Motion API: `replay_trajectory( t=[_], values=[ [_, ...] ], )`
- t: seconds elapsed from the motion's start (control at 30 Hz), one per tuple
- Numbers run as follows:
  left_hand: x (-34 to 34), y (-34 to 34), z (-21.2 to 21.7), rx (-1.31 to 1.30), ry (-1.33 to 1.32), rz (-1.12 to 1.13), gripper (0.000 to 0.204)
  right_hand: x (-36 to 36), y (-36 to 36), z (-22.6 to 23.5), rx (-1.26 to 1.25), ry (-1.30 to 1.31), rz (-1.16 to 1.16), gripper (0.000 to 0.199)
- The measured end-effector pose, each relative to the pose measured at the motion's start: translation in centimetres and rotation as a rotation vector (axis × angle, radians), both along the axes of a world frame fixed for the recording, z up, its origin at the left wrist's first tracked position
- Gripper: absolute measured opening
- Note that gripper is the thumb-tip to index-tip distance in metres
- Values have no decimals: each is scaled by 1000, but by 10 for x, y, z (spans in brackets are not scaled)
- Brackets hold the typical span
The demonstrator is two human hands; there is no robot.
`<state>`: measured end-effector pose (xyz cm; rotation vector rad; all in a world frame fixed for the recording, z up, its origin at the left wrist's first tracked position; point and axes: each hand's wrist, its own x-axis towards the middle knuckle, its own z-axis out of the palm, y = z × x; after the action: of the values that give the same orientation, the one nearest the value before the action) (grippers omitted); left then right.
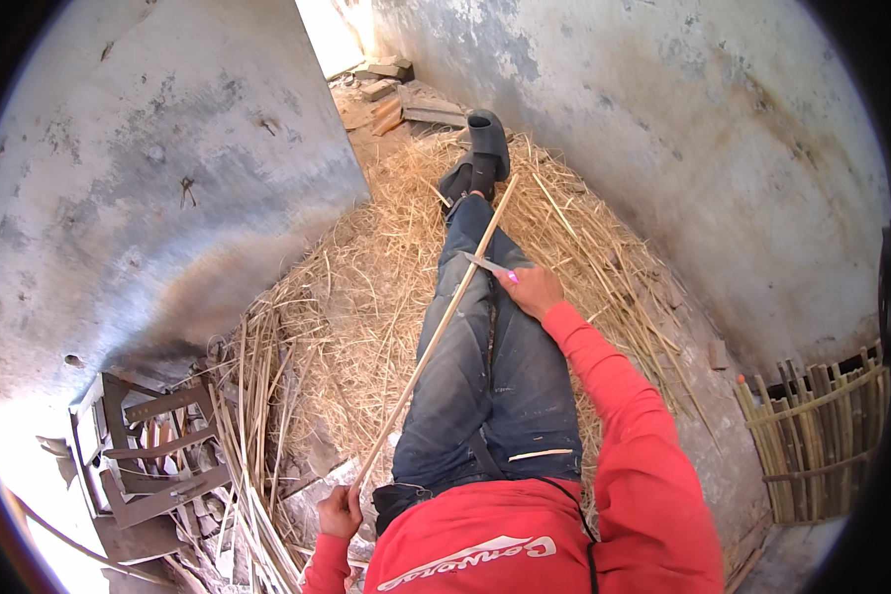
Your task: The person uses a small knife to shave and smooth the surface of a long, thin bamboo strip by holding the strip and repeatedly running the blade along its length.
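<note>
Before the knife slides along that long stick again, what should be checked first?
1. Left hand grips the near end of the long thin pale cane stick: ok.
2. Right hand holds the small knife with the pink handle, blade on the stick: ok.
3. Blade points away from the body, towards the feet: ok.
4. Left hand is far from the blade: ok.
5. Stick lies over the leg in blue jeans, right under the blade: not ok, the leg could get cut.
6. How sharp the blade is: cannot tell.
</note>
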<state>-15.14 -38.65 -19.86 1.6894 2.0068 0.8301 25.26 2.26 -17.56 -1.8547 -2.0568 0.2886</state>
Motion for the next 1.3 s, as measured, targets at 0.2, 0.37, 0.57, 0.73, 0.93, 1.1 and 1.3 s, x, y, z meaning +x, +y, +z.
replay_trajectory(
  t=[0.2,0.37,0.57,0.73,0.93,1.1,1.3],
  values=[
    [-4,3,-26,17,33,40,11,-16,-21,0,31,577,134,59],
    [-13,28,-39,56,104,-7,8,-14,-17,-1,-33,673,114,53],
    [-34,50,-39,139,173,-103,7,-12,6,-10,34,414,-85,59],
    [-24,86,-45,178,201,-82,7,-49,-21,-44,-22,526,-38,61],
    [-32,98,-47,196,197,-113,8,-47,-18,-29,22,504,-33,61],
    [-9,121,-30,207,170,-143,13,-25,11,-30,181,542,-256,63],
    [12,162,-27,122,32,-141,13,-72,-45,-38,-6,463,94,57]
  ],
)
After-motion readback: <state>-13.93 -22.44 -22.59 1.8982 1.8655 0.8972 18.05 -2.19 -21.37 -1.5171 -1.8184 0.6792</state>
